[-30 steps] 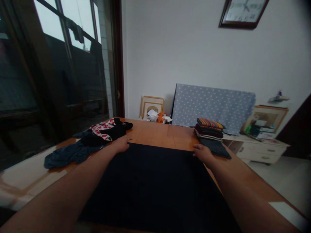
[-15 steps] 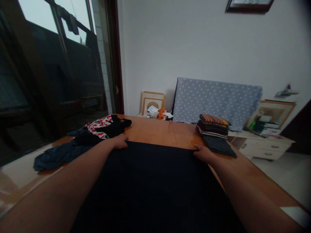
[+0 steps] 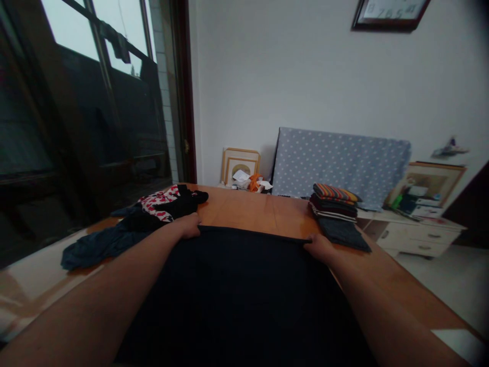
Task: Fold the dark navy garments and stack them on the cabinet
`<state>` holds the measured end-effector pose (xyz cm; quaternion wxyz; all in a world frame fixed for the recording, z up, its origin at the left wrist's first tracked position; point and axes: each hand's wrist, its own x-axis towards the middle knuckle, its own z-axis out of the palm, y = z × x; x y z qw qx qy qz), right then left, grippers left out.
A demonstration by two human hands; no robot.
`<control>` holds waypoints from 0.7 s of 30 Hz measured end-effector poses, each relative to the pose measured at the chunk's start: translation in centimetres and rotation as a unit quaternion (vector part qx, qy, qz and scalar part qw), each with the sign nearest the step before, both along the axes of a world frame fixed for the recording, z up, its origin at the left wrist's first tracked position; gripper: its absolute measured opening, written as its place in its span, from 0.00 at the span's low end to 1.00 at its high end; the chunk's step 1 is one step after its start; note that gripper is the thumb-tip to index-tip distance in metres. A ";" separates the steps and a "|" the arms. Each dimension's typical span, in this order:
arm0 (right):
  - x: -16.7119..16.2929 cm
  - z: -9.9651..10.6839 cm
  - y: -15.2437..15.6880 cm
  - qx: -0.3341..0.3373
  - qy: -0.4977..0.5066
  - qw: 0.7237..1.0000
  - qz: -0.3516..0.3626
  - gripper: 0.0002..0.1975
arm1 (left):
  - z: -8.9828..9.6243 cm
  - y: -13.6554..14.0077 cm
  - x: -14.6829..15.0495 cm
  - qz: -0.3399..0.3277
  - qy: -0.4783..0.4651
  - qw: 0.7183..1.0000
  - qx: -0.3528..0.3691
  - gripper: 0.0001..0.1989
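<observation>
A dark navy piece of cloth [image 3: 244,295] spreads over the wooden table [image 3: 252,206] in front of me and runs down past the bottom of the view. My left hand [image 3: 190,225] pinches its far left corner, and my right hand [image 3: 319,247] pinches the far right corner. Between them the far edge stretches almost straight, sagging slightly. Just beyond my left hand lies a loose heap of clothes [image 3: 162,206], with red-and-white patterned, black and blue pieces. Close to my right hand is a stack of folded clothes [image 3: 336,209], orange-striped on top and dark grey at the bottom.
A grey-blue dotted cloth [image 3: 340,160] drapes over something behind the table. Gold picture frames [image 3: 240,158] lean on the wall beside crumpled papers. At right stands a white drawer cabinet [image 3: 416,234] holding assorted items. A dark-framed glass door [image 3: 114,117] is at left.
The cloth's far edge is slightly raised and now shows a fold along it, with both hands still gripping the corners. The view has tilted up a little.
</observation>
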<state>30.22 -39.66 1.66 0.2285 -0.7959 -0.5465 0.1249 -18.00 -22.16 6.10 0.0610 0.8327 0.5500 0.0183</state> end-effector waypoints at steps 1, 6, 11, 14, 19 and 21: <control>-0.1 0.1 -0.1 0.004 -0.012 1.000 0.000 0.03 | 0.1 -0.4 -0.1 -0.005 0.001 1.000 0.011 0.13; -0.7 0.8 -1.9 0.027 -0.086 0.996 -0.004 0.08 | 0.3 -2.9 -1.4 -0.009 0.000 0.999 0.052 0.12; -2.1 1.6 -5.9 0.054 -0.103 0.993 0.020 0.12 | 0.3 -6.4 -3.6 -0.047 -0.049 0.992 0.111 0.11; -3.4 1.5 -9.6 0.078 -0.111 0.991 0.011 0.12 | 0.2 -9.5 -5.2 -0.079 -0.085 0.983 0.145 0.08; -5.1 0.2 -16.7 0.156 -0.114 0.981 -0.020 0.14 | -0.2 -16.1 -8.1 -0.098 -0.144 0.967 0.188 0.10; -5.8 -0.4 -19.4 0.192 -0.112 0.975 -0.029 0.14 | -0.5 -18.8 -9.0 -0.100 -0.166 0.961 0.198 0.11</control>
